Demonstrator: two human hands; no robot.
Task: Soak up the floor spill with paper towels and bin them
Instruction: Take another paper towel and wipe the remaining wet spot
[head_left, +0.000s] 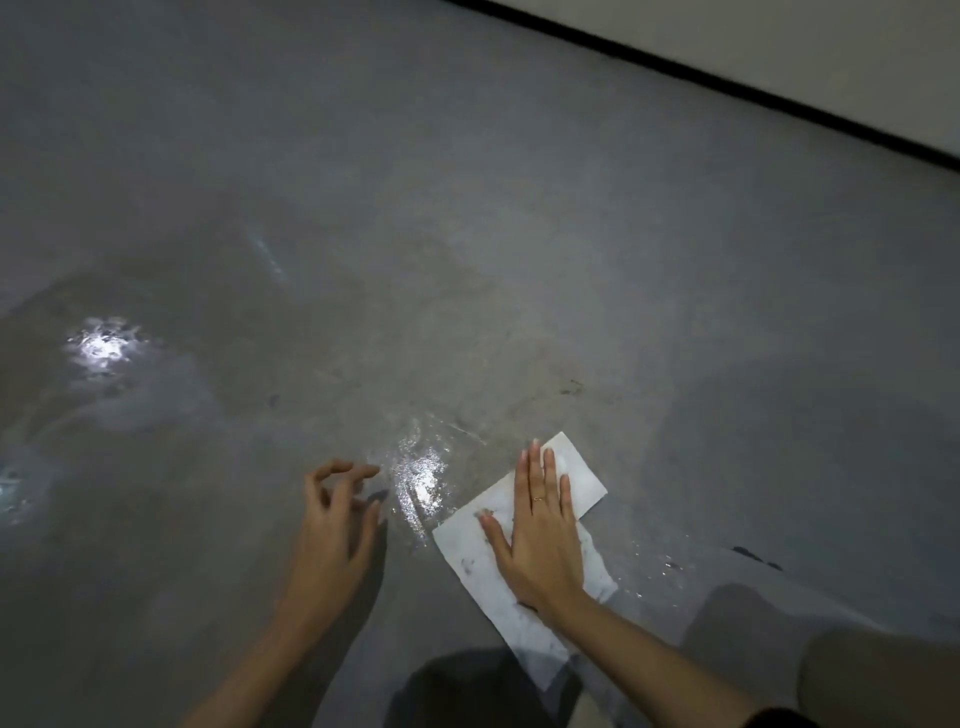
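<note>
On my feed the right hand (540, 525) lies flat on the paper towel (483, 556), fingers straight and close together, palm pressing the sheet onto the grey floor (519, 208). A thin ring (538, 499) sits on one finger. The paper towel is spread out low and right of centre, its far corner poking out beyond the fingertips, its near end running down toward the bottom edge; I can see grey smudges and damp patches on it. Just to its left glistens the spill (421, 478), a wet sheen touching the towel's left edge. The left hand (337, 519) hovers beside that wet patch, holding nothing, fingers loosely curled and spread apart. Another bright wet reflection (101, 348) shows far off to the left. A black skirting strip (727, 83) runs along the wall at upper right.
</note>
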